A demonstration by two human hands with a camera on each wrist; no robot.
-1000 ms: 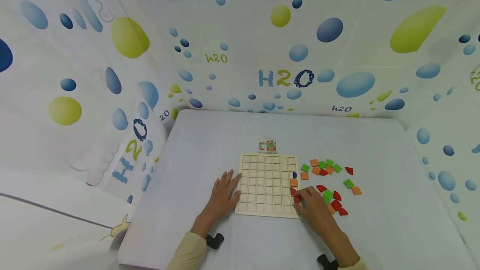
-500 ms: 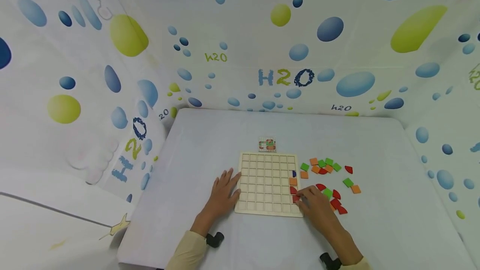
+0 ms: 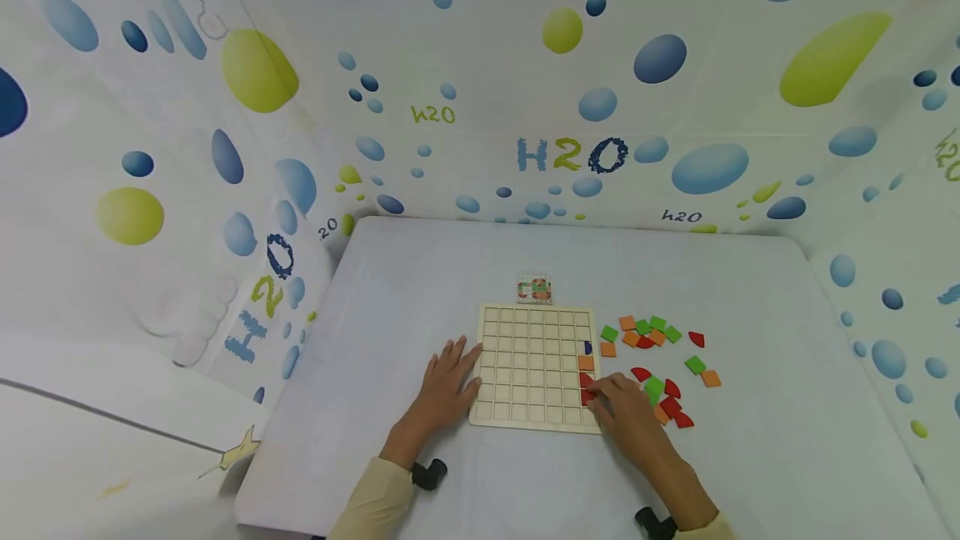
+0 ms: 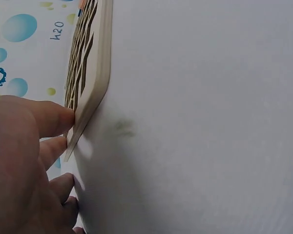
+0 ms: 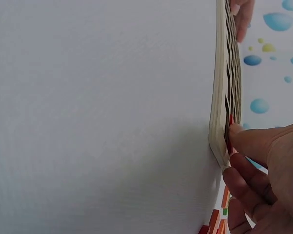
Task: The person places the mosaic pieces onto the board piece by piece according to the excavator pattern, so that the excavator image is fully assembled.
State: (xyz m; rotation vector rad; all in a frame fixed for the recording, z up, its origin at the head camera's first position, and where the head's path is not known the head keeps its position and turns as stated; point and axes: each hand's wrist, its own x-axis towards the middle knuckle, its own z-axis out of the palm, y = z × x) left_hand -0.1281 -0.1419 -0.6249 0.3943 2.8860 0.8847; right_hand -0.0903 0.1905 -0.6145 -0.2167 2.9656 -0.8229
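A wooden grid board [image 3: 525, 366] lies on the table. My left hand [image 3: 446, 390] rests at its left edge with fingers spread, and in the left wrist view the thumb and a fingertip touch the rim. At the board's right edge my right hand [image 3: 632, 417] pinches a red piece [image 3: 586, 397] in a cell of the rightmost column; the right wrist view shows thumb and fingertips on this red piece [image 5: 231, 120], its exact shape partly hidden. Above it in that column sit another red piece [image 3: 585, 380], an orange square [image 3: 586, 362] and a small blue piece [image 3: 588, 347].
A small pattern card [image 3: 535, 289] lies just beyond the board. To the right are loose green squares [image 3: 609, 334], orange squares [image 3: 710, 378] and red quarter-round pieces [image 3: 696, 339], several partly overlapping. A patterned backdrop [image 3: 480, 107] surrounds the white table [image 3: 750, 298].
My right fingertips have shifted slightly left, and the red piece has moved with them from the board's right rim into line with the column. The left hand stays in place.
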